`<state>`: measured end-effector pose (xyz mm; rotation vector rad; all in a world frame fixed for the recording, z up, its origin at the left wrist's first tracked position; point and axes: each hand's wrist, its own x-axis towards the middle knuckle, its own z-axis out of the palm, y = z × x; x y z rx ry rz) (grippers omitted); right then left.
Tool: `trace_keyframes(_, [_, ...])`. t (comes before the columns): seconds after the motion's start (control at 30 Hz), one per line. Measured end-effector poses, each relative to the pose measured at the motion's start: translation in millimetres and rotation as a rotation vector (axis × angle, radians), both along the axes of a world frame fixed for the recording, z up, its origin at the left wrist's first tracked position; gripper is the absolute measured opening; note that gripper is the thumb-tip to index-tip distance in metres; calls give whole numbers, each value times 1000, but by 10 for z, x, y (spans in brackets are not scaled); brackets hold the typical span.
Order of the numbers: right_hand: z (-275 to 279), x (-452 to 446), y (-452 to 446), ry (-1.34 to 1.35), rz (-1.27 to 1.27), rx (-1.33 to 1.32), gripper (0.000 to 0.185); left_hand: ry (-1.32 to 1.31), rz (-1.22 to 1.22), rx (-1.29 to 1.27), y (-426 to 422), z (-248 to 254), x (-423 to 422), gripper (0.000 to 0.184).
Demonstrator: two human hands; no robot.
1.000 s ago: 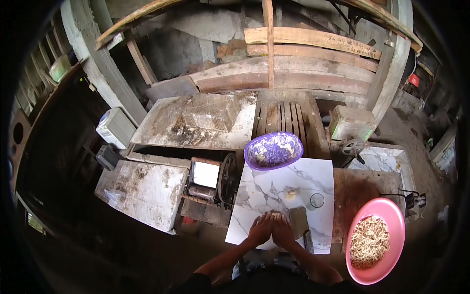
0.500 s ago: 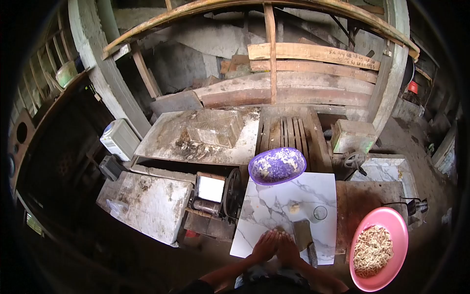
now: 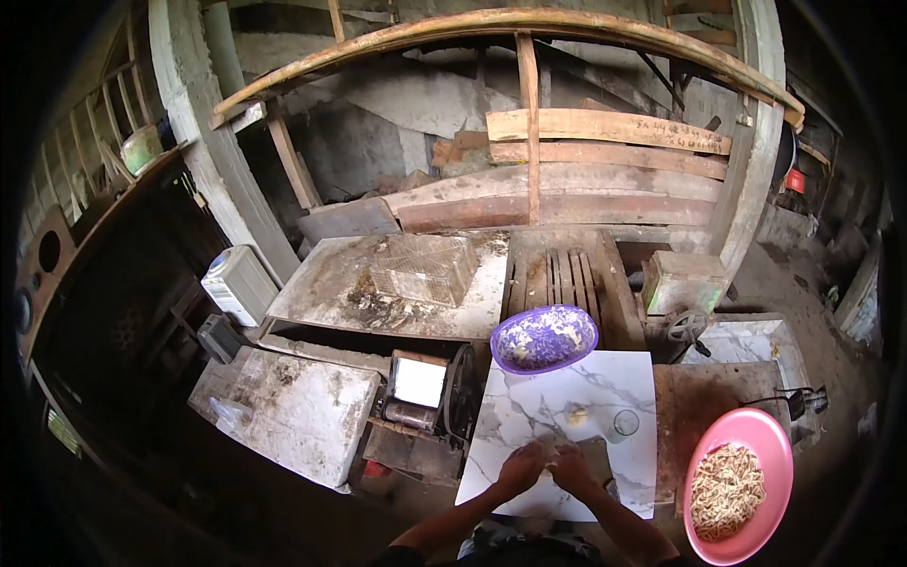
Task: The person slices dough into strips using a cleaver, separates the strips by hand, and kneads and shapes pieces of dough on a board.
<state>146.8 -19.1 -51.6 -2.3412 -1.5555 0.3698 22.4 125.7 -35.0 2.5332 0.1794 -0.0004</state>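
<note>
My left hand (image 3: pixel 521 470) and my right hand (image 3: pixel 570 467) are close together, low over the marble-patterned board (image 3: pixel 510 408). Their fingers bend inward around a small pale piece of dough (image 3: pixel 546 477), mostly covered by the hands. Beside my right hand lies a flat, dark cleaver-like blade (image 3: pixel 597 459), its handle partly behind my forearm. Just beyond the hands is another small dough lump (image 3: pixel 577 416), with a clear drinking glass (image 3: pixel 624 425) to its right. A purple basin (image 3: pixel 543 340) smeared with pale dough rests at the board's far edge.
At the right stands a pink basin (image 3: pixel 739 480) of pale dough strips. A hand-cranked roller machine (image 3: pixel 420 387) with a large wheel is left of the board. Behind are a stained table (image 3: pixel 331 283) with a wire basket (image 3: pixel 425 271) and a slatted wooden bench (image 3: pixel 562 279).
My hands lay flat side by side near the board's front edge; now they are farther forward, slightly apart, with fingers bent inward. The whole view has shifted down a little.
</note>
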Motion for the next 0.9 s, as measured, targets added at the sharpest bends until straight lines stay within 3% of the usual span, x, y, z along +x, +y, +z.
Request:
trace_keyframes(0.07, [-132, -101, -58, 6, 59, 122, 38, -12, 10, 96, -53, 31, -58, 48])
trace_keyframes(0.13, [15, -254, -105, 16, 118, 241, 44, -45, 99, 393, -184, -83, -193, 54])
trace_keyframes(0.2, [338, -608, -268, -63, 7, 140, 55, 99, 86, 380, -200, -151, -276, 63])
trace_keyframes(0.27, [196, -571, -209, -273, 93, 269, 60, 76, 141, 345, -185, -325, -245, 68])
trace_keyframes(0.3, [108, -520, -158, -75, 47, 164, 59, -102, 115, 458, -123, -477, -251, 62])
trace_keyframes(0.33, [-208, -427, -194, 99, 46, 123, 56, 11, 81, 379, -50, -552, -203, 61])
trace_keyframes(0.37, [96, -439, -217, 137, -37, 96, 52, 1, 20, 284, 58, -586, -144, 59])
trace_keyframes(0.4, [-132, -292, -229, 87, 15, 110, 53, 115, -62, 205, 156, -366, -106, 56])
trace_keyframes(0.43, [-840, 1, -184, 17, 135, 214, 53, -1, -35, 38, 247, -489, -107, 55])
trace_keyframes(0.47, [-422, 28, -182, 533, -248, 110, 49, -191, 31, -235, 283, -351, -96, 55])
trace_keyframes(0.53, [292, -5, -236, 372, -387, 144, 48, 3, 109, 171, 161, 286, -169, 61])
trace_keyframes(0.63, [976, -286, -157, 449, -457, -42, 52, 101, 37, 219, -51, 375, -255, 65])
trace_keyframes(0.67, [866, -334, -131, 449, -454, -48, 52, 128, -2, 287, -161, 352, -293, 66])
trace_keyframes(0.73, [569, -516, -117, 192, -87, 108, 57, 59, -8, 263, -343, 237, -364, 68])
trace_keyframes(0.9, [378, -737, -139, -37, -87, 34, 62, 131, -6, 333, -414, 105, -498, 69])
